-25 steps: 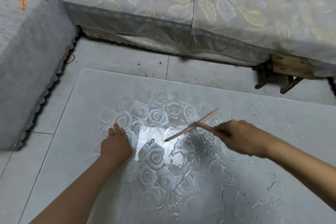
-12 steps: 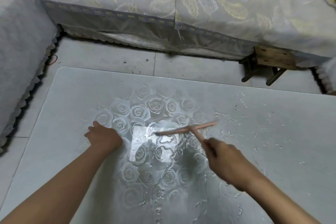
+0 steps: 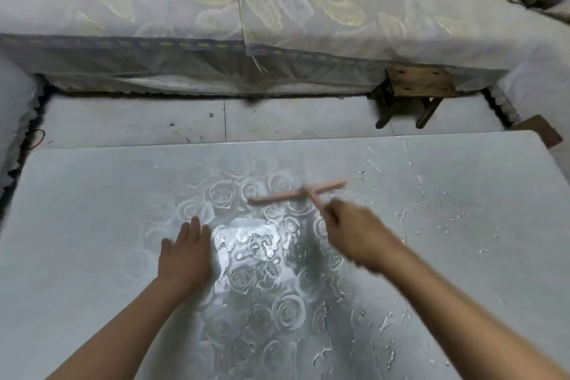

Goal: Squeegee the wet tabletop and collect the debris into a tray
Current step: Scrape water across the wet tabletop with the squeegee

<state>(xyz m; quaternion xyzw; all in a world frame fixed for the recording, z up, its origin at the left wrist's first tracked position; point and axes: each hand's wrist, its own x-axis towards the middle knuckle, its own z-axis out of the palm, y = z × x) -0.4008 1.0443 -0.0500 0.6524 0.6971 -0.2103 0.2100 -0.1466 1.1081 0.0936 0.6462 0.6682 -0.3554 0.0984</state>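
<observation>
Squeegee [image 3: 297, 194] over mid-table, wiping roughly half done by my judgement.

Head view: your right hand [image 3: 354, 234] grips the squeegee's handle with its fingers curled round it. Blur hides whether the blade touches the tabletop [image 3: 77, 225]. Your left hand [image 3: 185, 253] lies flat on the tabletop, left of the squeegee and nearer you, with its fingers straight and close together. Water streaks [image 3: 385, 324] lie right of the squeegee and nearer you than it, and I cannot tell whether any flecks among them are debris. The stretch left of the squeegee looks dry, so the right side is likely what's left. No tray is in view, so nothing can be said of its contents, and collecting looks not yet begun.
</observation>
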